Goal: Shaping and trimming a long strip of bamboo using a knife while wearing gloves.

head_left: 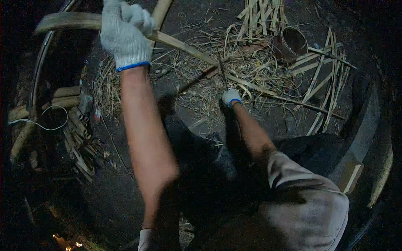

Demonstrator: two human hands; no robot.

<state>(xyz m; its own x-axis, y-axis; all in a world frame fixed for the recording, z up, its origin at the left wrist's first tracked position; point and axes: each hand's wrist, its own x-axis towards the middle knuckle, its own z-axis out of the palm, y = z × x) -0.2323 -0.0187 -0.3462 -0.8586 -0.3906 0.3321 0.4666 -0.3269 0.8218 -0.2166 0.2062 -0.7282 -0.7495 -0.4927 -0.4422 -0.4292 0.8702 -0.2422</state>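
My left hand (127, 35), in a white knit glove with a blue cuff, is raised at the upper left and closed around a long bamboo strip (184, 47). One end of the strip sticks out past the glove to the left, blurred. The other runs down to the right, to a thin dark blade. My right hand (231, 97), gloved alike, is lower and closed on the handle of this knife (223, 72), whose blade points away from me and meets the strip. The handle itself is hidden in the glove.
Curly bamboo shavings (201, 83) litter the dark floor. Flat strips (264, 16) lie at the back, others (333, 83) at the right. A round container (294, 42) stands near them. Cut bamboo pieces (77, 138) and a white cord loop (56, 127) are at the left. Small flames (69, 244) glow lower left.
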